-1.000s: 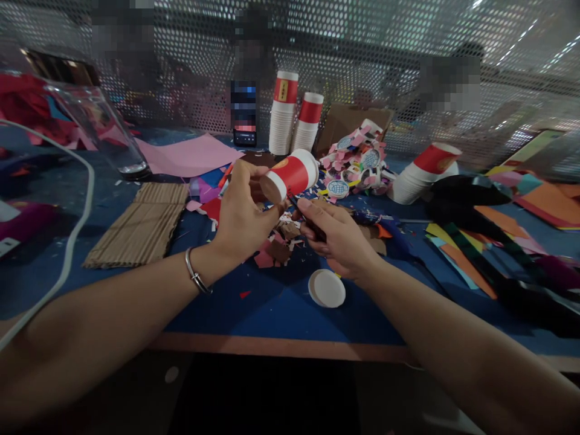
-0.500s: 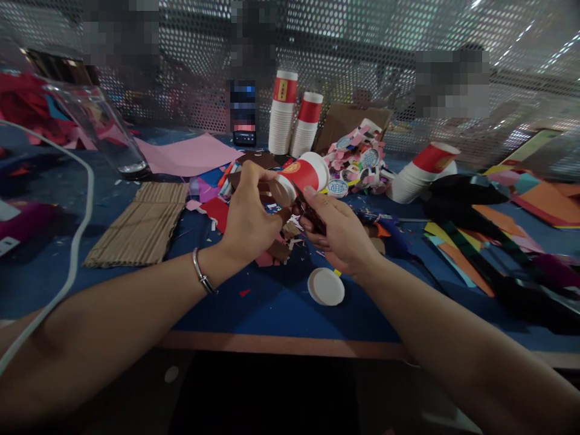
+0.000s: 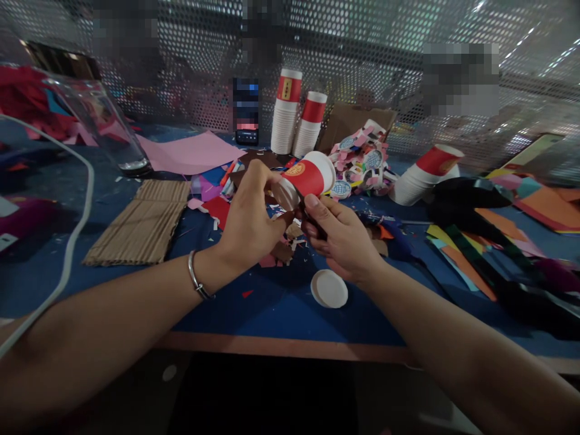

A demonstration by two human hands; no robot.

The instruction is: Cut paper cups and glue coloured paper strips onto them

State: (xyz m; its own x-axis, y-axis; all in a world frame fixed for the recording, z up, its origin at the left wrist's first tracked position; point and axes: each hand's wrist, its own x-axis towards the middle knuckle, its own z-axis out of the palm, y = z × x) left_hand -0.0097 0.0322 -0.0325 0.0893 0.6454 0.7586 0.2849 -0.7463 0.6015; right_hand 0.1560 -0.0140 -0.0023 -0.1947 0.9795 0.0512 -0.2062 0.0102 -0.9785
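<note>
A person's left hand (image 3: 248,220) is closed on the narrow end of a red and white paper cup (image 3: 309,176), thumb below and fingers above. The cup is at the middle of the frame, held above the table (image 3: 281,317) and tipped on its side, its wider end toward the upper right and its narrow end toward the left hand. The right hand (image 3: 342,235) grips a slim dark tool (image 3: 302,197), thumb along the top, with the tool's tip at the cup's narrow end; what kind of tool it is cannot be told, as the fingers cover most of it. A bracelet (image 3: 196,276) circles the left wrist.

Below the right hand, in the lower middle, a shallow white paper disc (image 3: 329,289) with a raised edge lies on the blue tabletop. Small paper scraps (image 3: 283,251) are scattered beneath the two hands. Left of the left hand lies a piece of corrugated cardboard (image 3: 140,223), with a pink sheet (image 3: 190,152) behind it. At the upper middle a phone (image 3: 247,115) stands upright beside two stacks of cups (image 3: 285,121), and a heap of cut pieces (image 3: 360,158) sits to their right.
</note>
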